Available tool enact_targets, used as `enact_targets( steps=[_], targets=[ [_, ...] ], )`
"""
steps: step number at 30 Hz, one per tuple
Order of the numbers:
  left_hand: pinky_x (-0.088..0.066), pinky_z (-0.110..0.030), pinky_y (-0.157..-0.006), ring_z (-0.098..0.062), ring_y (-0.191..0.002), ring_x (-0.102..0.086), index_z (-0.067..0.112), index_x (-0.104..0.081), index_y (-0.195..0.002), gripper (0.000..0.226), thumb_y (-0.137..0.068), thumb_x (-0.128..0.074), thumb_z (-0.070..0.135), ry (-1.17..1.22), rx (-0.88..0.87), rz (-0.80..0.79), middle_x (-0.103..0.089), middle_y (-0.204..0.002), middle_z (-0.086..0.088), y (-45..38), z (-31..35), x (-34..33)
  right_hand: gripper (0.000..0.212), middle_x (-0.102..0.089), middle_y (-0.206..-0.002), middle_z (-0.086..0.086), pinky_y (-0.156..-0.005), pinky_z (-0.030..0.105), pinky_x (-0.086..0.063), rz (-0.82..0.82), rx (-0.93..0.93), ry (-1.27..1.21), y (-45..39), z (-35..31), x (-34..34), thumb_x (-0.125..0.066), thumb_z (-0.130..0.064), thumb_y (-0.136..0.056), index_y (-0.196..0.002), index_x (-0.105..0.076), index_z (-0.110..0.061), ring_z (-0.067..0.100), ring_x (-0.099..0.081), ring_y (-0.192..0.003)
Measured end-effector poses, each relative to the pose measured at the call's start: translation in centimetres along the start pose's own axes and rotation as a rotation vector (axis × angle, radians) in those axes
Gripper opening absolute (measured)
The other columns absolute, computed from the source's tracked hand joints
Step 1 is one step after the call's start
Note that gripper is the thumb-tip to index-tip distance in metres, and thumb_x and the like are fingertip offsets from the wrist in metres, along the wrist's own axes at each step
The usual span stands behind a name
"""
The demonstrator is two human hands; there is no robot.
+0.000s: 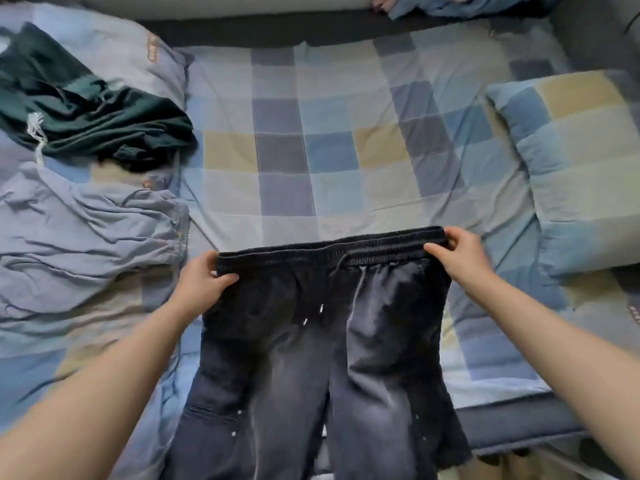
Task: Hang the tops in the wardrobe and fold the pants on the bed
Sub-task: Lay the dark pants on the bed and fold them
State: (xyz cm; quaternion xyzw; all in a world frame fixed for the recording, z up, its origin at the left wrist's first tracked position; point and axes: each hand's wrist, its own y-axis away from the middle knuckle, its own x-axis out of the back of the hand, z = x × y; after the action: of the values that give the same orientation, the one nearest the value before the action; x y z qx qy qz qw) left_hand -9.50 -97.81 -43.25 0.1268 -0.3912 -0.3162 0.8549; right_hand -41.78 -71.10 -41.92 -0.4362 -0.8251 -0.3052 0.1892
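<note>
While both hands grip its waistband corners, black pants overhang the bed edge.

My pants: faded black. Bed sheet: blue, grey, beige checks. Left-edge garment: dark green.

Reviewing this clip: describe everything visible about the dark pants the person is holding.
The pants are washed black, denim-like, faded grey down the thighs, with an elastic waistband and a drawstring with pale tips. They are held spread out, front up, waistband away from the person, legs running off the bottom edge. The left hand and right hand each pinch a waistband corner. The checked bedsheet lies beneath; whether the pants touch it is unclear.
</note>
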Motion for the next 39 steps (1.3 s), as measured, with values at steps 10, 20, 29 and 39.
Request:
enact_targets(
  steps=[10,20,29,39],
  targets=[
    [-0.050,-0.026,-0.060,-0.020,-0.075,-0.062,0.003,-0.052,-0.116,0.030,-0.089,-0.066,0.002,-0.005,0.077,-0.099,-0.064,-0.096,-0.014,-6.1,-6.9,-5.3,0.014,-0.067,-0.094,-0.002,-0.083,0.027,-0.052,-0.137,0.158,0.108,-5.9,9.1,-5.6,-0.063,-0.011,-0.091,-0.103,-0.061,-0.016,0.019,-0.064,-0.093],
    [-0.038,-0.039,-0.102,-0.034,-0.118,-0.053,0.006,-0.040,-0.139,0.049,-0.094,-0.058,0.013,-0.194,-0.113,0.322,-0.054,-0.133,-0.019,-19.3,0.7,-3.7,0.038,-0.061,-0.106,0.008,-0.084,0.029,-0.046,0.121,0.172,0.042,-18.9,1.4,-8.6,-0.060,-0.024,-0.092,-0.127,-0.050,-0.010,0.015,-0.058,-0.091],
    [-0.025,-0.047,-0.115,-0.033,-0.147,-0.008,0.024,-0.008,-0.155,0.075,-0.093,-0.050,0.031,-0.889,-0.312,-0.233,-0.004,-0.164,-0.001,-7.4,-6.1,-20.7,0.056,-0.049,-0.136,0.017,-0.102,0.039,-0.039,-0.196,-0.279,0.335,-13.0,13.9,-10.7,-0.056,-0.030,-0.094,-0.139,-0.039,-0.002,0.034,-0.047,-0.124],
    [0.005,-0.059,-0.115,-0.034,-0.149,0.015,0.043,0.027,-0.146,0.081,-0.096,-0.037,0.034,-0.879,-0.286,-0.530,0.017,-0.163,0.002,5.4,-9.7,-31.7,0.022,-0.062,-0.102,0.004,-0.086,0.031,-0.043,-0.395,-0.422,0.280,-1.9,25.3,-7.1,-0.063,-0.026,-0.092,-0.107,-0.059,-0.011,0.023,-0.058,-0.098]
  ],
)
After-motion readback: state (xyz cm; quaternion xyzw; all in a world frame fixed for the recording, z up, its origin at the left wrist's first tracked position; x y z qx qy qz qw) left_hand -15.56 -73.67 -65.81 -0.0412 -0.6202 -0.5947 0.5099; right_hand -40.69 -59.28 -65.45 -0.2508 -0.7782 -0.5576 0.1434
